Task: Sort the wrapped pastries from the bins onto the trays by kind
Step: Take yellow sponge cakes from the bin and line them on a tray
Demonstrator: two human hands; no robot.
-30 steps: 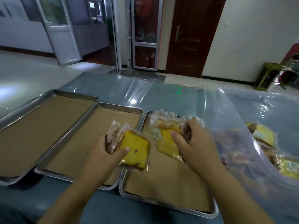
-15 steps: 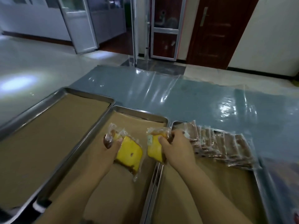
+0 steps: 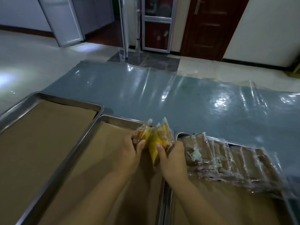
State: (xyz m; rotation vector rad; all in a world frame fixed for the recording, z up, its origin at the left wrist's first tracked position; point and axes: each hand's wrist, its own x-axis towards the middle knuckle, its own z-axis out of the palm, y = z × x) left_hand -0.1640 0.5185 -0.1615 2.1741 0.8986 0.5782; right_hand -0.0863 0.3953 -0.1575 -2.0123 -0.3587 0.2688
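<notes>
The two yellow pastries (image 3: 154, 141), held apart a moment ago, now stand pressed together at centre frame, at the far right corner of the middle tray (image 3: 116, 118); the left hand (image 3: 129, 153) and right hand (image 3: 172, 159) each grip one. By my judgement the yellow row starts here, beside the brown pastries (image 3: 219, 158) at right

Hands: left hand (image 3: 131, 151) and right hand (image 3: 173, 158), apart a second ago, have been brought together at frame centre
Packets: yellow pastries (image 3: 154, 143), held separately before, are now pressed side by side on edge over the middle tray (image 3: 113, 118)
View: a row of brown pastries (image 3: 227, 161) is now shown at lower right
</notes>
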